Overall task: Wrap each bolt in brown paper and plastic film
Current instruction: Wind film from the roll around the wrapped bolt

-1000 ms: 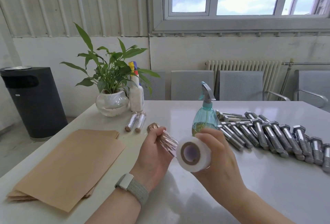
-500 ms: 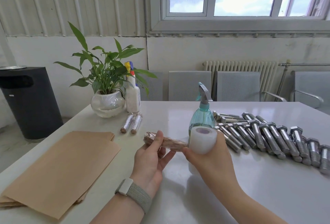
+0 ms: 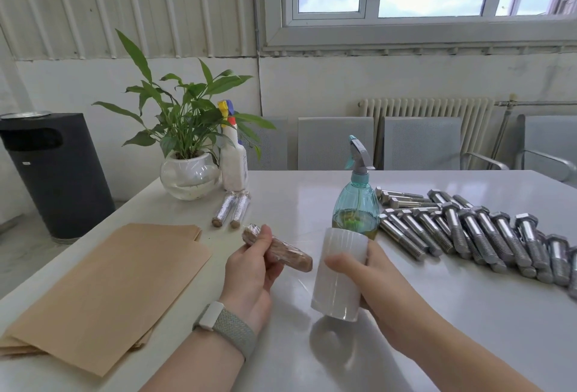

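Gripping the wrapped bolt [image 3: 276, 251], my left hand [image 3: 249, 276] hides its middle, head far-left; right hand [image 3: 371, 288] clasps the film roll [image 3: 338, 276].

Perhaps office: table [image 3: 406, 313], waiting chairs [image 3: 335, 143].

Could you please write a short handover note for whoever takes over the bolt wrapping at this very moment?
Left hand: grips a wrapped bolt, already in brown paper with film over it.
Right hand: holds the film roll upright, just right of that bolt; I cannot tell whether the film is torn off.
Done: two finished bolts lie by the white spray bottle.
Left: the bare bolts on the right of the table, many of them. Brown paper sheets are stacked at the left.
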